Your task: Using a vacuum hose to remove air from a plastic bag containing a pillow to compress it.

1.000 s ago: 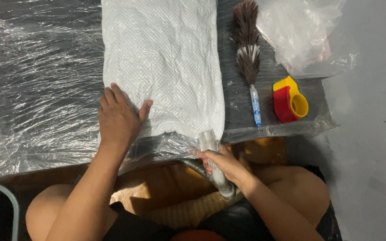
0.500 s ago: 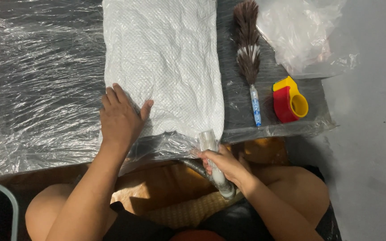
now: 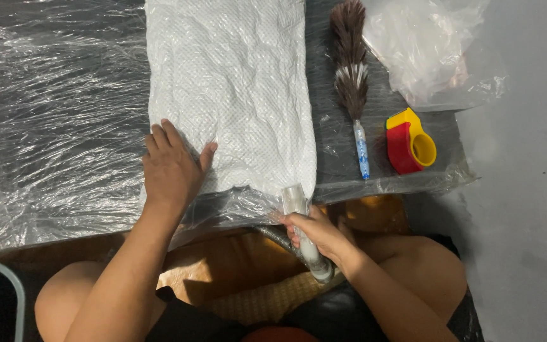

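Here the left hand (image 3: 171, 170) is pressing flat, fingers spread, on the bagged white pillow (image 3: 232, 95) while the right hand (image 3: 316, 234) is gripping a clear vacuum nozzle (image 3: 299, 212), feather duster (image 3: 351, 69) and red-yellow tape dispenser (image 3: 409, 142) lying beside.

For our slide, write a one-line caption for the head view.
Left hand presses a white bagged pillow flat while the right hand holds a hose nozzle at its edge.

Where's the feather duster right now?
In the head view, the feather duster lies on the table's right part, just right of the white bagged cushion and left of the red and yellow tape dispenser.
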